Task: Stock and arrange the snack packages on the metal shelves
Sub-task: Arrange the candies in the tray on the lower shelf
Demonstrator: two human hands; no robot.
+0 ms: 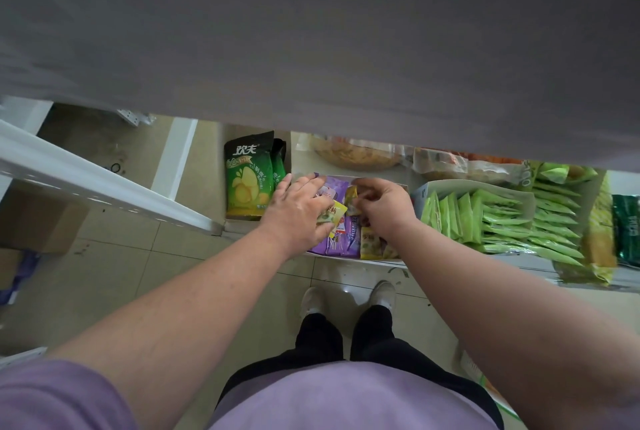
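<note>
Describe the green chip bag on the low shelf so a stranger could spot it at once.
Look at the low shelf under the grey overhang, at its left end. The green chip bag stands left of the left hand. Unlike the slim pale-green packets to the right, it is big, black-topped, with pictured chips.

The one head-worn camera is looking steeply down from above the person's chest, facing forward along both forearms toward the low shelf [346, 258] close below, while an upper shelf's blurred underside [311, 31] is filling the top half.
</note>
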